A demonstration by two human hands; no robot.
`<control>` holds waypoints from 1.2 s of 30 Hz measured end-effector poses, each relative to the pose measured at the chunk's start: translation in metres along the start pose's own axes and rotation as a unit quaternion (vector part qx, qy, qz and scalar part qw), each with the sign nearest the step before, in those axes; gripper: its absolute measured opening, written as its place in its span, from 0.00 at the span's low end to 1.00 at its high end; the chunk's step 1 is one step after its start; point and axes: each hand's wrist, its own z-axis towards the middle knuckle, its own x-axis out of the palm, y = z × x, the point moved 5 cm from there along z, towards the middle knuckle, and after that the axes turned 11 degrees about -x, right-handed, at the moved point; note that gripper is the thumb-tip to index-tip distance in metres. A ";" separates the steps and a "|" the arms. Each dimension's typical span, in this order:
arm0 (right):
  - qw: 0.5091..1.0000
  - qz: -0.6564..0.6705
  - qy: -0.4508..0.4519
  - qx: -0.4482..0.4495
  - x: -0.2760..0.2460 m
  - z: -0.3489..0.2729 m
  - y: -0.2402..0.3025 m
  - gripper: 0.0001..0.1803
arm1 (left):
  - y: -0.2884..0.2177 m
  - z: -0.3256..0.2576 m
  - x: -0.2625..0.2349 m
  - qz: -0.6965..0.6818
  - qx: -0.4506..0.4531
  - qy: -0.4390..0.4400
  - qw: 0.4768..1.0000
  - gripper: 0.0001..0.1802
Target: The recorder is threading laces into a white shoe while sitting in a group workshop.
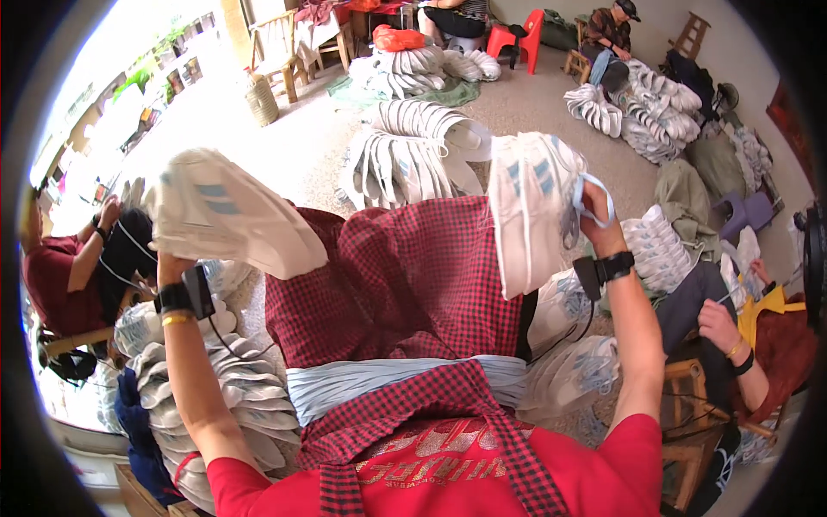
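Note:
My left hand [175, 265] is closed on white shoe uppers [228, 211] with light-blue stripes, raised over the left side of my lap. They look layered, and their far end is blurred. Most of the left fingers are hidden behind them. On the other side, my right hand [600, 215] grips another bundle of white shoe uppers [527, 215] by its right edge, held upright. A light-blue lace [603, 191] loops by the right fingers. Across my lap, over the red-and-black checked apron [413, 267], lies a bunch of light-blue laces [405, 386].
Stacked uppers stand ahead [405, 164], with another pile [233, 405] by my left arm and more uppers [573, 370] at my right. People sit working at both sides and at the back. A red plastic chair [517, 41] and wooden chair [280, 56] stand farther off.

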 end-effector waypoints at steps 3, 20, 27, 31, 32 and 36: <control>0.963 -0.243 0.095 -0.067 0.101 0.009 0.029 0.22 | -0.019 -0.025 0.020 -0.034 -0.003 0.023 0.999 0.27; 0.783 -0.455 0.396 -0.151 0.243 0.038 -0.073 0.24 | 0.018 0.155 0.145 0.538 -0.021 0.059 0.841 0.30; 0.802 -0.502 0.303 -0.111 0.229 0.012 -0.036 0.36 | 0.070 0.194 0.123 0.738 0.002 0.102 0.667 0.41; 0.787 -0.489 0.371 -0.065 0.252 -0.009 -0.044 0.45 | 0.091 0.207 0.135 0.696 0.037 0.117 0.707 0.42; 0.786 -0.487 0.376 -0.064 0.253 -0.013 -0.050 0.45 | 0.093 0.206 0.131 0.701 0.020 0.115 0.704 0.38; 0.816 -0.466 0.333 -0.074 0.251 -0.017 -0.057 0.47 | 0.058 0.206 0.165 0.538 -0.378 -0.152 0.738 0.26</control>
